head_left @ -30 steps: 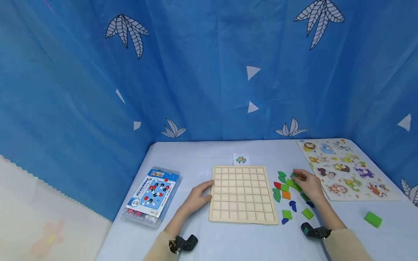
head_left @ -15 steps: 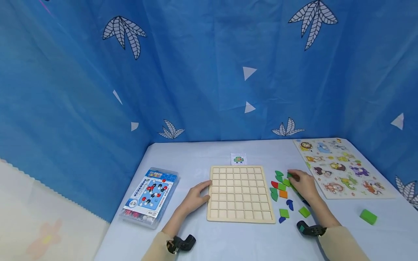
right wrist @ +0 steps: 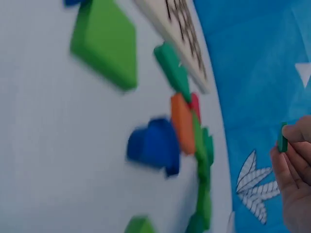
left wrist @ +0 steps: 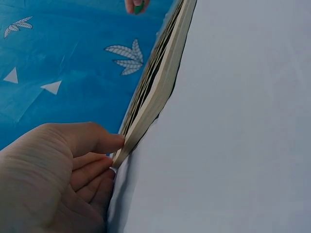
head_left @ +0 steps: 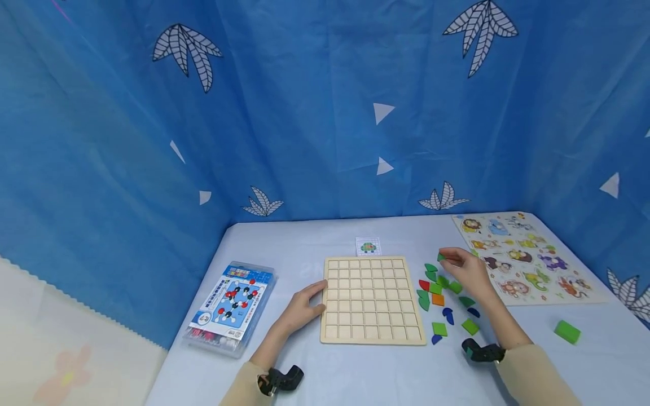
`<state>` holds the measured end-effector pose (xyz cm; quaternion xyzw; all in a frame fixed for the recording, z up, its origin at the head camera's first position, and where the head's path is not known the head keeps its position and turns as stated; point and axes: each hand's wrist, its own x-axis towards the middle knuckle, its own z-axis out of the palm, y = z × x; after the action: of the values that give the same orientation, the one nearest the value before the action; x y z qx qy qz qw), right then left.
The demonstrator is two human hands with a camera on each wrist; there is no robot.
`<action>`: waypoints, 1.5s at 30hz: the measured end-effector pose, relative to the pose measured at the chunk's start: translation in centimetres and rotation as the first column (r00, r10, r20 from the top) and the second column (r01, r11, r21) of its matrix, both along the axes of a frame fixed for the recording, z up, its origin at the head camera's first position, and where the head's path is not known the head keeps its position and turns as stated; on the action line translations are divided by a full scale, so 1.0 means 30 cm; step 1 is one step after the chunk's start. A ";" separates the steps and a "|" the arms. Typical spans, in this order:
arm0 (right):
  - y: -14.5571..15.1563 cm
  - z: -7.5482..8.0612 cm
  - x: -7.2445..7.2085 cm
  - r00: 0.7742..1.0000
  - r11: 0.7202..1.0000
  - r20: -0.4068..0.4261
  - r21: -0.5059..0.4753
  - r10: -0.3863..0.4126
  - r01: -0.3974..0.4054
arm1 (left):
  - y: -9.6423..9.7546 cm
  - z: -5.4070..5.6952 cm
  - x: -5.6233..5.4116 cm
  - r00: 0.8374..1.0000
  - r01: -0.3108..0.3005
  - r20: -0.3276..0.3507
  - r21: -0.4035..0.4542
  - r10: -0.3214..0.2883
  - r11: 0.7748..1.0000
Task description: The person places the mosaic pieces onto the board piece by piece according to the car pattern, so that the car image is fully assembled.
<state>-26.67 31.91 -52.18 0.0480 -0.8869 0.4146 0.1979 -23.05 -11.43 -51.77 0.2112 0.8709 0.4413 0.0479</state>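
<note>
A square wooden grid board (head_left: 373, 299) lies flat on the white table. My left hand (head_left: 301, 307) rests against its left edge, fingers extended; the thumb (left wrist: 109, 141) touches the board's rim in the left wrist view. Off the board's right side, my right hand (head_left: 469, 276) holds a small dark green block (right wrist: 283, 137) between thumb and fingertips, raised above the table. Its full outline is hidden by the fingers. Below that hand lie several loose pieces: green squares (head_left: 439, 329), an orange square (head_left: 438, 299), a red piece (head_left: 424, 285), and blue and green rounded pieces.
A small picture card (head_left: 368, 246) lies behind the board. The plastic-cased molecule kit (head_left: 231, 307) is at the left. An animal puzzle board (head_left: 528, 265) covers the back right, with a green block (head_left: 567, 332) in front of it. Blue curtain hangs behind the table.
My right hand has lifted from the loose pieces and moved a little back, carrying the green block. My left hand stays at the board's edge. The head view shifts slightly.
</note>
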 end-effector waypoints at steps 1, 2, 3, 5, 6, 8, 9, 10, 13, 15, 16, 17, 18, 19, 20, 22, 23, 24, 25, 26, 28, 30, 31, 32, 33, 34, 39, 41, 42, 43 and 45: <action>-0.002 -0.017 -0.016 1.000 1.000 -0.014 -0.009 0.008 -0.008 | -0.001 0.001 -0.001 1.000 0.003 0.000 -0.001 -0.003 1.000; -0.012 -0.023 -0.025 0.999 0.999 -0.018 -0.023 0.031 -0.032 | -0.001 0.001 -0.002 1.000 0.006 0.002 0.000 -0.006 1.000; -0.028 -0.023 -0.028 0.998 0.997 -0.019 -0.044 0.055 -0.056 | -0.001 0.001 -0.002 1.000 0.008 0.004 0.001 -0.008 1.000; -0.080 0.004 -0.013 0.993 0.989 -0.010 -0.090 0.116 -0.116 | -0.002 0.001 -0.003 1.000 0.010 0.006 0.004 -0.010 1.000; -0.114 0.032 0.003 0.989 0.984 -0.002 -0.103 0.145 -0.145 | -0.001 0.001 -0.004 1.000 0.010 0.006 0.006 -0.010 1.000; -0.188 0.096 0.042 0.981 0.974 0.016 -0.125 0.194 -0.190 | -0.001 0.001 -0.004 1.000 0.007 0.008 0.010 -0.007 1.000; -0.222 0.123 0.058 0.977 0.968 0.027 -0.143 0.211 -0.205 | -0.001 0.000 -0.004 1.000 0.005 0.009 0.010 -0.005 1.000; -0.254 0.148 0.072 0.972 0.962 0.040 -0.157 0.231 -0.222 | -0.001 0.000 -0.005 1.000 0.004 0.007 0.012 -0.004 1.000; -0.330 0.183 0.087 0.963 0.955 0.094 -0.183 0.254 -0.234 | -0.003 0.000 -0.006 1.000 0.006 0.002 0.015 -0.006 1.000; -0.364 0.179 0.084 0.958 0.953 0.126 -0.193 0.259 -0.232 | -0.004 0.000 -0.006 1.000 0.007 -0.001 0.015 -0.007 1.000; -0.379 0.176 0.083 0.954 0.952 0.135 -0.192 0.268 -0.240 | -0.004 0.000 -0.006 1.000 0.008 -0.003 0.015 -0.008 1.000; -0.392 0.170 0.080 0.953 0.952 0.142 -0.191 0.269 -0.240 | -0.004 0.000 -0.006 1.000 0.008 -0.002 0.015 -0.008 1.000; -0.403 0.166 0.078 0.950 0.951 0.149 -0.193 0.274 -0.244 | -0.004 0.000 -0.005 1.000 0.008 -0.001 0.014 -0.008 1.000; -0.414 0.161 0.076 0.948 0.949 0.153 -0.196 0.278 -0.246 | -0.003 0.001 -0.004 1.000 0.006 0.001 0.012 -0.006 1.000; -0.424 0.157 0.076 0.946 0.948 0.157 -0.195 0.283 -0.251 | -0.003 0.001 -0.004 1.000 0.003 0.003 0.012 -0.003 1.000; -0.439 0.147 0.073 0.939 0.942 0.166 -0.209 0.301 -0.265 | -0.002 0.000 -0.002 1.000 -0.006 0.005 0.009 0.006 1.000; -0.446 0.141 0.071 0.937 0.939 0.174 -0.217 0.304 -0.265 | -0.001 0.000 -0.002 1.000 -0.011 0.011 0.008 0.011 1.000; -0.451 0.135 0.071 0.933 0.936 0.177 -0.223 0.313 -0.271 | 0.000 0.000 -0.002 1.000 -0.017 0.015 0.005 0.017 1.000; -0.456 0.128 0.069 0.931 0.934 0.176 -0.223 0.320 -0.279 | 0.001 -0.002 -0.001 1.000 -0.019 0.013 0.003 0.019 1.000; -0.461 0.121 0.069 0.929 0.933 0.178 -0.222 0.326 -0.284 | 0.001 -0.003 -0.001 1.000 -0.023 0.014 0.001 0.023 1.000; -0.468 0.104 0.065 0.927 0.933 0.177 -0.206 0.331 -0.293 | 0.001 -0.004 -0.001 0.999 -0.028 0.015 -0.006 0.028 1.000; -0.475 0.087 0.062 0.929 0.939 0.182 -0.185 0.322 -0.289 | 0.001 -0.005 0.000 0.999 -0.030 0.015 -0.010 0.030 0.999; -0.478 0.080 0.062 0.930 0.943 0.189 -0.174 0.315 -0.284 | 0.001 -0.005 0.000 0.999 -0.029 0.014 -0.009 0.029 1.000; -0.480 0.073 0.062 0.931 0.946 0.193 -0.162 0.309 -0.280 | 0.001 -0.004 0.000 0.999 -0.029 0.015 -0.009 0.030 1.000; -0.482 0.065 0.062 0.933 0.949 0.194 -0.146 0.304 -0.279 | 0.001 -0.004 0.000 1.000 -0.027 0.015 -0.008 0.027 1.000; -0.484 0.059 0.061 0.935 0.952 0.194 -0.134 0.298 -0.275 | 0.000 -0.004 -0.001 0.999 -0.027 0.019 -0.007 0.027 1.000; -0.487 0.036 0.064 0.943 0.957 0.163 -0.046 0.289 -0.286 | -0.003 -0.002 -0.003 0.999 -0.024 0.022 -0.001 0.024 1.000; -0.487 0.027 0.065 0.949 0.958 0.139 -0.007 0.284 -0.286 | -0.002 0.001 -0.003 0.999 -0.027 0.029 -0.001 0.027 1.000; -0.487 0.024 0.065 0.952 0.959 0.124 0.020 0.280 -0.284 | -0.001 0.002 -0.003 0.999 -0.027 0.034 -0.002 0.027 1.000; -0.487 0.021 0.064 0.956 0.959 0.109 0.045 0.274 -0.280 | -0.001 0.005 -0.002 0.999 -0.028 0.037 -0.001 0.028 1.000; -0.488 0.018 0.063 0.959 0.958 0.083 0.077 0.271 -0.277 | 0.000 0.008 -0.003 0.999 -0.027 0.035 0.002 0.027 1.000</action>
<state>-24.78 17.27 -51.66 0.1642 -0.8956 0.4001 0.1043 -23.13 -11.42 -51.54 0.1918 0.8722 0.4465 0.0567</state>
